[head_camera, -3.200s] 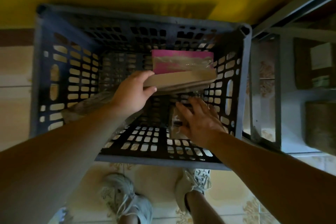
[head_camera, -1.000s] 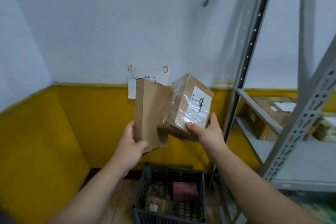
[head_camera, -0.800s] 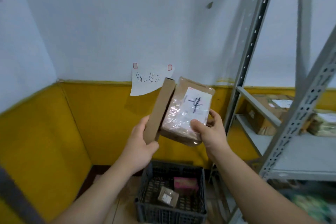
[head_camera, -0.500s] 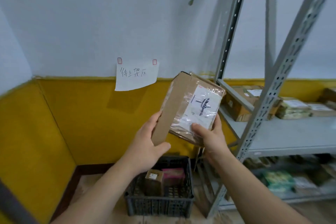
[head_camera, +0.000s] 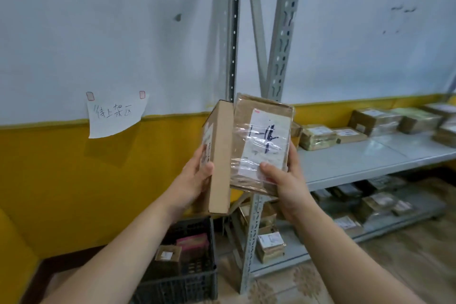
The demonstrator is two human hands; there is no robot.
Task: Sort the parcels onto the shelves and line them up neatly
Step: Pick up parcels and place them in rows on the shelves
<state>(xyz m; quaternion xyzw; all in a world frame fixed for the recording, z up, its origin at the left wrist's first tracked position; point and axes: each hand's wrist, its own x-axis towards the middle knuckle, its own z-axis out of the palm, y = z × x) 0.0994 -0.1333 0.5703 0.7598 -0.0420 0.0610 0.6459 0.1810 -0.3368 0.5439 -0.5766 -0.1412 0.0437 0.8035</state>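
My left hand (head_camera: 195,181) grips a flat plain cardboard parcel (head_camera: 219,155), held upright on edge. Beside it, my right hand (head_camera: 283,180) holds a brown parcel wrapped in clear tape (head_camera: 261,140), its white label with black handwriting facing me. The two parcels touch side by side at chest height, in front of the grey metal shelf unit's upright (head_camera: 278,39). The middle shelf (head_camera: 365,158) lies to the right with several taped parcels (head_camera: 318,136) lined along its back.
A dark plastic crate (head_camera: 190,271) stands on the floor below my hands, holding a pink box (head_camera: 192,244) and a small brown box (head_camera: 167,258). More parcels lie on the lowest shelf (head_camera: 357,210). A handwritten paper note (head_camera: 114,113) is taped to the wall at left.
I lifted both parcels out of the crate and stood up. The view has swung right toward the shelves, and the parcels have come together and turned upright.
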